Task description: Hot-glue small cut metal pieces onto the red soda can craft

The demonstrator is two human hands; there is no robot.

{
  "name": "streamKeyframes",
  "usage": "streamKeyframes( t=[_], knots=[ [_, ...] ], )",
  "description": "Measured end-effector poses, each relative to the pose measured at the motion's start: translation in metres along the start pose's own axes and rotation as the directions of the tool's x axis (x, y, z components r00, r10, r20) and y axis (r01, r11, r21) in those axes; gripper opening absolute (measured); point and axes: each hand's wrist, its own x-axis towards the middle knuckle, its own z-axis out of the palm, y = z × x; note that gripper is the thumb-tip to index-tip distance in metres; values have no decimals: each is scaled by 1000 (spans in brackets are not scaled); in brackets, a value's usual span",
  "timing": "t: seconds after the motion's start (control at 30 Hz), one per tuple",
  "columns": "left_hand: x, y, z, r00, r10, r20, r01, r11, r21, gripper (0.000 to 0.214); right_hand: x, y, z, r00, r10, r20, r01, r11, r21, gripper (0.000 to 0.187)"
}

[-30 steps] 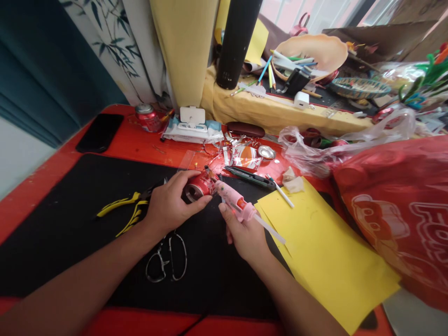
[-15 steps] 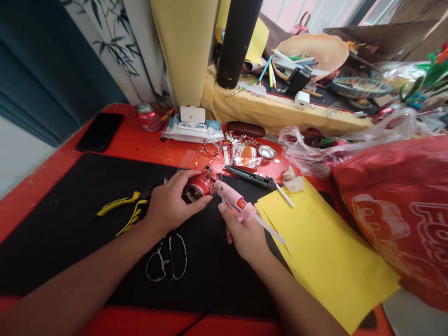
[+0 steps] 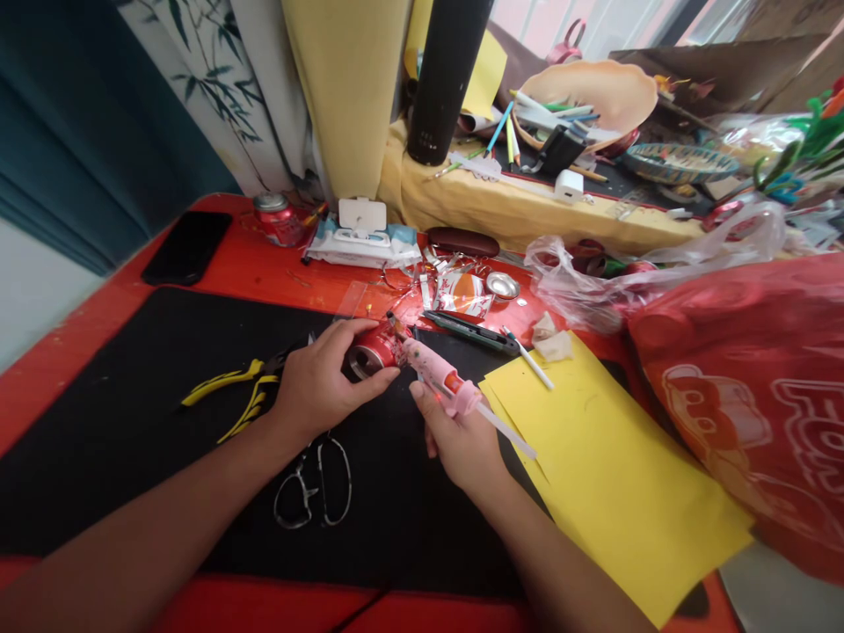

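My left hand (image 3: 330,369) grips a red drink can (image 3: 370,352) that lies on its side over the black mat (image 3: 422,527), its opening end facing me. In my right hand (image 3: 462,435) is a pink hot glue gun (image 3: 439,374), fingers wrapped round its handle. A clear glue stick (image 3: 506,429) sticks out of its back. The nozzle end of the gun is at the can's right side; whether it touches cannot be made out. Yellow-handled pliers (image 3: 228,387) rest left of my left hand. Eyeglasses (image 3: 313,492) lie below it.
Yellow paper sheets (image 3: 607,475) lie to the right, beside a red bag (image 3: 745,422). Behind the hands are a utility knife (image 3: 471,332), a white pen (image 3: 537,365), a wet-wipe pack (image 3: 362,251) and another red can (image 3: 280,224). A phone (image 3: 188,249) is at far left.
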Motion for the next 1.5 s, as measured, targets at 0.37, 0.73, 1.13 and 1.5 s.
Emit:
streamKeyframes(
  t=[0.37, 0.73, 1.13, 1.5],
  knots=[
    [0, -1, 1, 1000, 9, -7, -9, 1000, 7, 53, 0, -1, 0, 1000, 9, 3, -9, 1000, 8, 51],
    [0, -2, 2, 999, 28, -16, -28, 999, 16, 54, 0, 1, 1, 1000, -1, 1, 1, 1000, -21, 49],
    [0, -2, 1, 1000, 27, -9, -27, 1000, 16, 53, 0, 2, 1, 1000, -7, -7, 7, 999, -41, 53],
    [0, -3, 1, 1000, 20, -11, -20, 1000, 8, 53, 0, -2, 1, 1000, 5, 1, -5, 1000, 26, 47]
  ],
)
